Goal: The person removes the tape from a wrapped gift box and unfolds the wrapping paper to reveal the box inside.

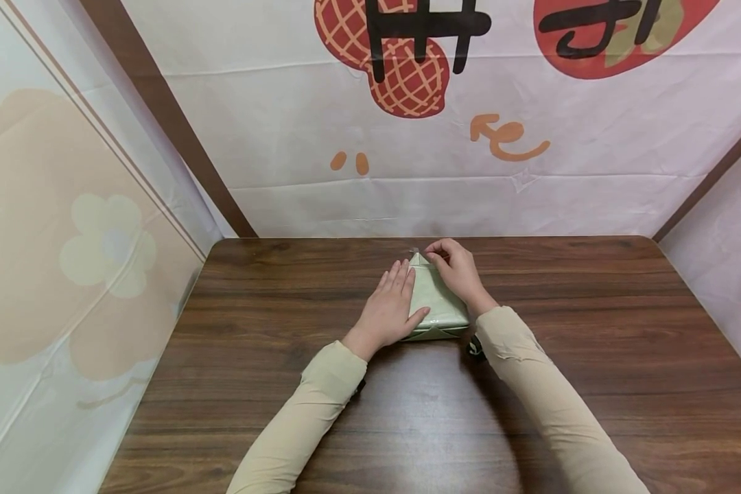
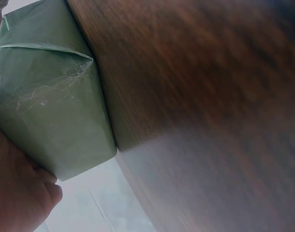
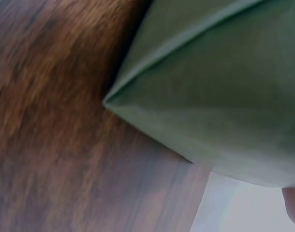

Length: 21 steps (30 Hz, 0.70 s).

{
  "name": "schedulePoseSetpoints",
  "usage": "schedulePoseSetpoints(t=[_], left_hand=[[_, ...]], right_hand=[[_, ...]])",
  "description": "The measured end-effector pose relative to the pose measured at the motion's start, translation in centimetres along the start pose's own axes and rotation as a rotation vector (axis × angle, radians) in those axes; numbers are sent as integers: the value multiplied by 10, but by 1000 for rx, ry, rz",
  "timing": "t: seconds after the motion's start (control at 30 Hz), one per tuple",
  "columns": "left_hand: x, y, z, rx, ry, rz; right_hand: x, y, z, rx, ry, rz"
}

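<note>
A box wrapped in pale green paper (image 1: 437, 295) lies on the brown wooden table. My left hand (image 1: 387, 307) presses on its top with straight fingers, the thumb spread toward the near edge. At the far end a folded paper flap (image 1: 418, 259) comes to a point. Beside it, my right hand (image 1: 457, 269) has its thumb and index finger curled together, seemingly pinching a small strip of clear tape (image 1: 414, 250). Crinkled clear tape (image 2: 53, 92) sticks to one folded end (image 2: 65, 130) in the left wrist view. The right wrist view shows a creased green corner (image 3: 186, 96).
The wooden table (image 1: 272, 309) reaches back to a printed cloth wall (image 1: 284, 137). Another cloth panel (image 1: 37, 274) stands at the left. A small dark object (image 1: 475, 347) shows beside the right sleeve.
</note>
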<state>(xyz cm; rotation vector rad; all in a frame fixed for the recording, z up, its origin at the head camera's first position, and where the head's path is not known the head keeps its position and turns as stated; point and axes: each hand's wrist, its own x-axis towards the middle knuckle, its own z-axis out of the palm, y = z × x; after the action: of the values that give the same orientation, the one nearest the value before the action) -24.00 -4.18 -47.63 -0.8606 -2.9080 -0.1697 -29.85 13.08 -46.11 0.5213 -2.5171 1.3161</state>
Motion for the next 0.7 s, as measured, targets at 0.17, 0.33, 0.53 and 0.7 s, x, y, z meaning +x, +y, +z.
schedulePoseSetpoints(t=[0.17, 0.33, 0.53, 0.7], left_hand=[[-3, -5, -3, -7, -13, 20], [-3, -6, -2, -11, -19, 23], [-2, -6, -1, 1, -10, 20], [-1, -7, 0, 2, -7, 17]], right_hand=[[-3, -2, 3, -20, 18, -3], [-10, -2, 0, -60, 17, -53], [-23, 2, -6, -131, 2, -136], [-34, 5, -10, -185, -10, -198]])
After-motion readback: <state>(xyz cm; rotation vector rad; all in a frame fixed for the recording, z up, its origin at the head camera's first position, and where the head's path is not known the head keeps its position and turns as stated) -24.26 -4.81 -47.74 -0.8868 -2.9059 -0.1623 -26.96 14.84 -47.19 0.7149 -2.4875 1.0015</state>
